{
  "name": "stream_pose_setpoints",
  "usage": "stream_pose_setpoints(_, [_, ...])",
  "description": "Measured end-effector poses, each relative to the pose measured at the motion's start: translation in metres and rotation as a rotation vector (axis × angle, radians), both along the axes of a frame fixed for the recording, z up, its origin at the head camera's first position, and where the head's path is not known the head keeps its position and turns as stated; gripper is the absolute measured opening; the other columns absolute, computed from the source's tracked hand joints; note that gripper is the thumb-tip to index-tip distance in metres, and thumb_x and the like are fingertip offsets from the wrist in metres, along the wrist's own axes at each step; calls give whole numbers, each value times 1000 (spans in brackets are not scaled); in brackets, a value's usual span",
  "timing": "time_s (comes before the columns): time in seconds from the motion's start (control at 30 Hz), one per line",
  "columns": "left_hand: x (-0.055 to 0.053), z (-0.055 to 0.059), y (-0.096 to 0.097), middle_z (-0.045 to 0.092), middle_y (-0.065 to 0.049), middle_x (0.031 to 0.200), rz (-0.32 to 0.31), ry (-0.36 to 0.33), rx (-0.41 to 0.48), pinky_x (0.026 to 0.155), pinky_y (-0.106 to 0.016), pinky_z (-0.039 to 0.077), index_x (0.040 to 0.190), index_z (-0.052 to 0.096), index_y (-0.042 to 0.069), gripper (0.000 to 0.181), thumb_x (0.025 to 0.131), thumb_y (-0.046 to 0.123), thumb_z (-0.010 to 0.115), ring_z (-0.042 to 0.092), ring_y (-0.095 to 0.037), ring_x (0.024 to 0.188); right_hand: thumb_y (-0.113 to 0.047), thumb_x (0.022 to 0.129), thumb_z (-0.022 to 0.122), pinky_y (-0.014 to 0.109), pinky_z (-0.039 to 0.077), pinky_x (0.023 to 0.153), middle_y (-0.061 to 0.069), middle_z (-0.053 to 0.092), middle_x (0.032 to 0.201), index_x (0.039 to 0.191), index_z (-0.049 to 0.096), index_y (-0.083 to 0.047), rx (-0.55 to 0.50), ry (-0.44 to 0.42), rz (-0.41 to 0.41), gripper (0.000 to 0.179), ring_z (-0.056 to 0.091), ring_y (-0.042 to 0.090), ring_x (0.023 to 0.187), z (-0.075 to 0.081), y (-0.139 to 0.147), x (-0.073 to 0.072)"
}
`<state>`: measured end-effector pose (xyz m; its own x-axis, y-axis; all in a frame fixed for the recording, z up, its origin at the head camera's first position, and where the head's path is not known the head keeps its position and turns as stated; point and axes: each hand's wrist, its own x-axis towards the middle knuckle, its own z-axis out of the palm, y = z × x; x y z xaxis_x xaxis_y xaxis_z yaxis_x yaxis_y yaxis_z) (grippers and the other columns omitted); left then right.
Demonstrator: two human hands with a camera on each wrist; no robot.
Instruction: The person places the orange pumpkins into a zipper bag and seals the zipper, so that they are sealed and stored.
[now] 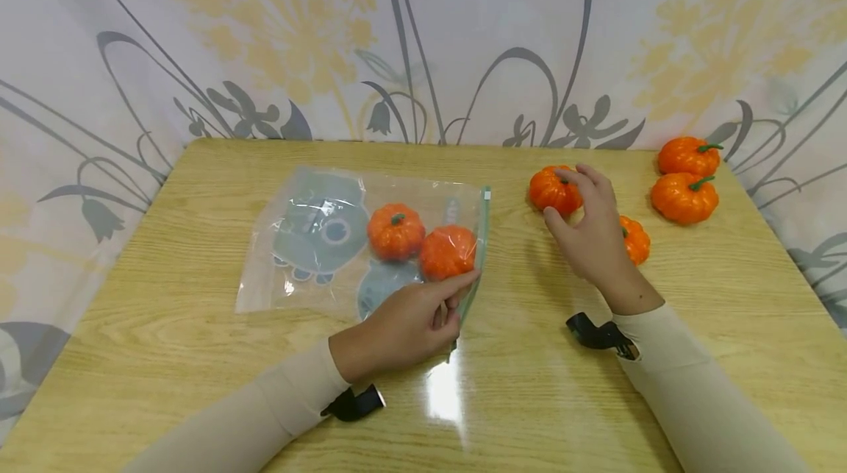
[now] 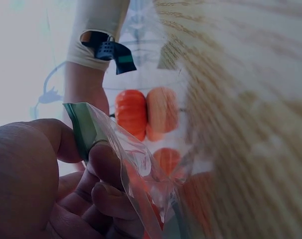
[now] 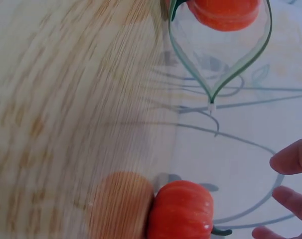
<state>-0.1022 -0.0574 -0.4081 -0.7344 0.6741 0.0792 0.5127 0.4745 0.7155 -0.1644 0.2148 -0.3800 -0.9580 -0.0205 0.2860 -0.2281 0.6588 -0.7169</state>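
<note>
Two bagged pumpkins [image 1: 395, 232]: both orange, lying side by side in the bag. We can see a green stem on the left one; the other is right by the zip edge.
Clear bag [image 1: 331, 201]: see-through plastic with blue-grey cartoon prints, lying on the worktop [image 1: 165, 355] left of the loose pumpkins. Its green zip edge [image 1: 485, 230] faces right, and from the right wrist we see the mouth gaping.
Left hand [image 1: 410, 322]: pinching the bag's green edge at its near end, thumb and fingers on the plastic.
Right hand [image 1: 589, 230]: fingers spread, thumb held apart, nothing in its grip. From the right wrist we make out a gap between the fingertips and the nearest pumpkin.
Nearest loose pumpkin [image 1: 551, 191]: sitting on the worktop just beyond the thumb, between the bag and the other loose ones.
Half-hidden pumpkin [image 1: 637, 241]: right of the right hand, which covers part of it from our head view.
Far-right pair [image 1: 684, 198]: two more pumpkins by the worktop's back right corner, one just behind the other, green stems pointing right.
Backdrop [image 1: 450, 39]: pale cloth with grey stems and yellow blooms.
Sleeves [image 1: 695, 385]: cream, with a black wrist device [image 1: 595, 332] sticking out of each.
</note>
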Motion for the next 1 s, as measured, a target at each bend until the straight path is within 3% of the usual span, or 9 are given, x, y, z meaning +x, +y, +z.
stream_pose_setpoints(0.27, [0, -1, 1, 54, 9, 83, -1, 5, 7, 53, -15, 35, 150, 46, 9, 61, 90, 6, 57, 38, 3, 57, -11, 94, 63, 68, 22, 116, 26, 14, 163, 153, 35, -1, 61, -109, 31, 66, 18, 47, 149, -2, 7, -5])
stream_pose_setpoints(0.57, [1, -1, 1, 56, 8, 87, 3, 2, 5, 55, -15, 39, 150, 45, 9, 61, 91, 7, 56, 41, 3, 59, -15, 93, 63, 69, 18, 116, 29, 10, 163, 157, 25, -1, 138, -168, 53, 75, 17, 53, 148, -6, 10, -11])
stream_pose_setpoints(0.83, [0, 0, 1, 55, 8, 86, 2, 6, 2, 55, -15, 37, 150, 45, 9, 61, 90, 7, 56, 39, 3, 58, -15, 94, 62, 69, 22, 115, 29, 13, 163, 154, 30, 3, 179, -161, 62, 71, 18, 51, 148, -7, 11, -10])
stream_pose_setpoints(1.0, [-1, 0, 1, 55, 8, 86, 5, -4, -4, 54, -15, 36, 151, 45, 9, 61, 90, 6, 55, 38, 3, 58, -13, 93, 64, 66, 25, 115, 30, 24, 158, 151, 36, 4, 172, -130, 52, 67, 25, 50, 145, -9, 11, -11])
